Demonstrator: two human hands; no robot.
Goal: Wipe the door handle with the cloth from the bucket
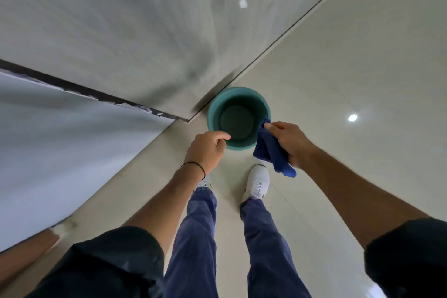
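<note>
A teal bucket [214, 113] stands on the tiled floor against the foot of the wall, and its inside looks empty. My right hand [289, 143] grips a dark blue cloth [272, 153] just over the bucket's right rim; the cloth hangs down below my fist. My left hand [206, 150], a black band on its wrist, hovers at the bucket's near-left rim with the fingers curled and nothing in them. No door handle shows in this view.
A grey wall [121, 19] rises ahead, and a pale door or panel [60, 143] with a dark chipped edge stands at the left. My feet in white shoes [257, 182] stand just behind the bucket on the glossy floor [350, 55].
</note>
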